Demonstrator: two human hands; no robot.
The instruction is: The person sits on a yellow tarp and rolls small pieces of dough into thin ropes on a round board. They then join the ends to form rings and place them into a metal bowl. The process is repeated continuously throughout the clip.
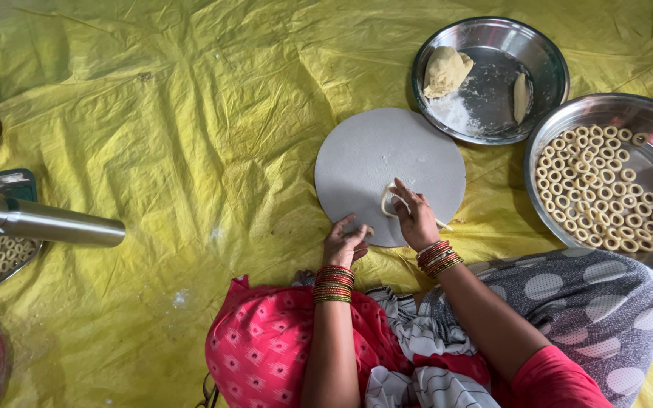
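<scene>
Dough strip (388, 198) on round board (387, 162), pinched by right hand (416, 219); left hand (344, 243) curled at board's edge.

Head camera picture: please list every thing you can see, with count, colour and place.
sheet: one, yellow, crumpled, covers the floor
round board: one, grey, centre
dough strip: one, pale, on the board under the right hand
upper pan: one, steel, top right, holds two dough pieces and flour
dough lump: one, beige, in the upper pan
ring pan: one, steel, right edge
dough rings: many, pale, in the ring pan
steel tube: one, left edge
bangles: red and green, both wrists
left hand: at the board's near edge
right hand: on the dough strip
</scene>
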